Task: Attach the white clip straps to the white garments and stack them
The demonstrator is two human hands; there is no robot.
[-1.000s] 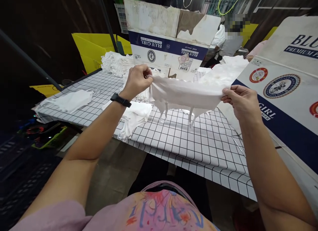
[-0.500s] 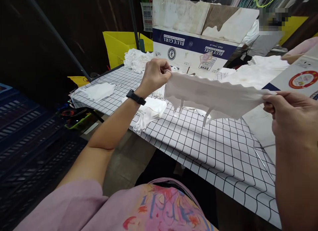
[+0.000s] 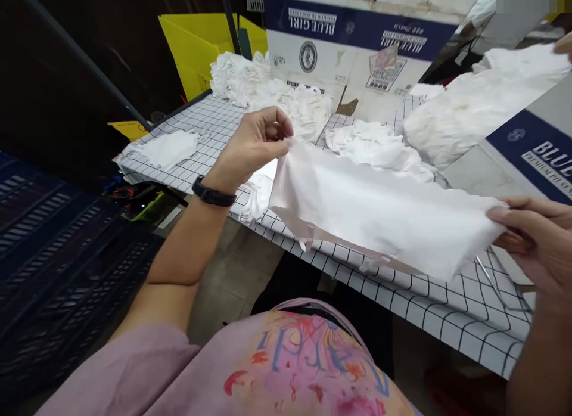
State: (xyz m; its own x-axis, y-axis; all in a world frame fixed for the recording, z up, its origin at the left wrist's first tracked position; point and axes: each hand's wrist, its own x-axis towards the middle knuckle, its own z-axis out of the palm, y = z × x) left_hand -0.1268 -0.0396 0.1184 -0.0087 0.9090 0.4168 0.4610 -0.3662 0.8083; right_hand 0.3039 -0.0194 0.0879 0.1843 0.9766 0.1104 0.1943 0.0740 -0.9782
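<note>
A white strappy top is stretched sideways in front of me, its wavy edge up and its thin straps hanging low over the table's near edge. My left hand pinches its upper left corner between thumb and fingers. At the other end, my right hand grips the right corner. Beneath and behind my left wrist, partly covered, lies a small stack of white garments with straps. Just behind the stretched top is a loose white pile.
A checked cloth covers the table. White bundles and a flat white pile lie left. An upright carton stands behind; a white heap and another carton are right. Another person's hand shows top right. Dark crates stand left.
Both hands have come lower with the top, which now tilts so its broad face catches the light. My view has dipped, showing more of the piles behind it.
</note>
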